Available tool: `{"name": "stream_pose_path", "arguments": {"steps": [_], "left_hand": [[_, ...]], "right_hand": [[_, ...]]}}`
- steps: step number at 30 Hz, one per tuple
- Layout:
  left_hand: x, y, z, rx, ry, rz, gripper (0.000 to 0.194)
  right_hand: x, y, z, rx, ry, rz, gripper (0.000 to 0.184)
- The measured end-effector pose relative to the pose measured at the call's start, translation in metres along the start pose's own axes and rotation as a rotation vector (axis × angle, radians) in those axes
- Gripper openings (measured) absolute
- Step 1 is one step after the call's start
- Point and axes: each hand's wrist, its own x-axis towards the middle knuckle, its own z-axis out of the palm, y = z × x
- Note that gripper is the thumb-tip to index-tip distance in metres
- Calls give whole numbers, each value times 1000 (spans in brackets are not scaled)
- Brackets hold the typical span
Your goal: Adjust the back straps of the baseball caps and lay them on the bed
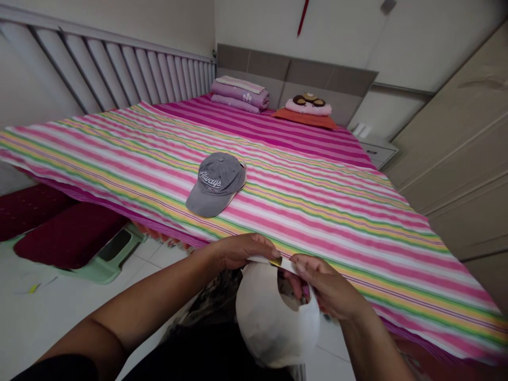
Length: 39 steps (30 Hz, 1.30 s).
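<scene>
A white baseball cap (262,317) hangs between my hands in front of my body, its back opening facing up toward me. My left hand (246,250) is closed on the cap's back strap beside a gold-coloured buckle (275,261). On the other side of the buckle, my right hand (323,280) pinches the strap, with some of its fingers showing through the opening. Beyond them a grey baseball cap (220,177) with white "Always" lettering rests on the striped bed sheet (301,211), brim toward me and to the left.
Folded purple bedding (240,95) and a pink folded item (307,107) on orange cloth lie near the headboard (270,69). A pale green stool (115,264) with a dark red top stands at left. A wardrobe (456,148) borders the right, beside a white nightstand (379,151).
</scene>
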Motion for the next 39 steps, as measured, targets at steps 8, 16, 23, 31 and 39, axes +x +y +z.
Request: {"name": "stream_pose_path", "arguments": {"steps": [8, 16, 23, 31, 39], "left_hand": [[0, -2, -2, -11, 2, 15, 26], [0, -1, -3, -43, 15, 3, 24], [3, -6, -5, -43, 23, 27, 24], [5, -6, -1, -80, 14, 71, 23], [6, -9, 0, -104, 80, 110, 24]], "right_hand": [[2, -2, -2, 30, 0, 7, 39], [-7, 11, -16, 113, 18, 28, 39], [-8, 12, -6, 290, 180, -62, 31], [-7, 16, -6, 349, 205, -158, 30], [-7, 15, -4, 409, 246, -160, 30]]}}
